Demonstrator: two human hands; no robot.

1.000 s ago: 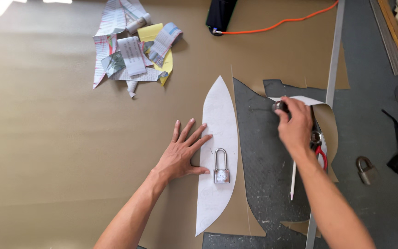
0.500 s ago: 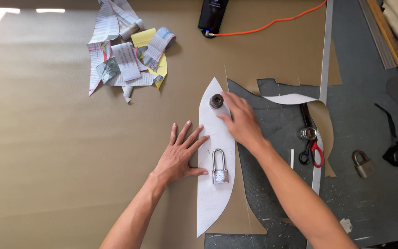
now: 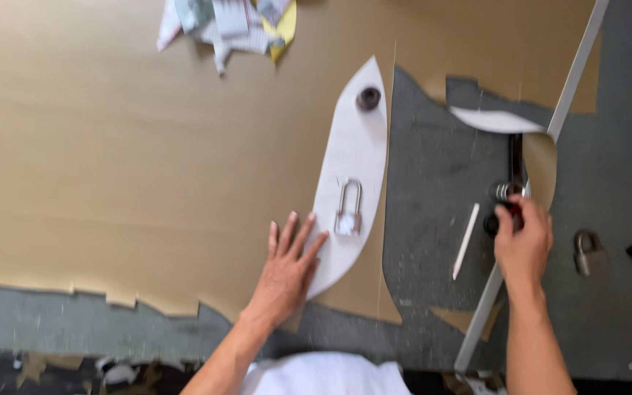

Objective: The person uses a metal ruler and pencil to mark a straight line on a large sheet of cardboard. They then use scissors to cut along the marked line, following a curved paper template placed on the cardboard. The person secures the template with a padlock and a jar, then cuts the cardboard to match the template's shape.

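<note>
Pressing flat with fingers spread, the left hand (image 3: pixel 287 267) pins the lower end of a white curved paper pattern (image 3: pixel 351 157) to the brown sheet (image 3: pixel 111 161), near the sheet's ragged lower edge. A padlock (image 3: pixel 348 208) lies on the pattern just beside the fingertips, and a small dark round weight (image 3: pixel 368 98) sits near its upper tip. To the right, on the grey table surface (image 3: pixel 433 190), the right hand (image 3: pixel 524 238) reaches onto a pair of scissors (image 3: pixel 512 186) beside a long metal ruler (image 3: pixel 535 183); its fingers are curled at the handles, but blur hides whether they grip. A white pencil (image 3: pixel 466 241) lies between the hands. A second padlock (image 3: pixel 587 252) rests further right. Wide open brown sheet stretches left; paper scraps (image 3: pixel 228 22) crowd the top edge.
</note>
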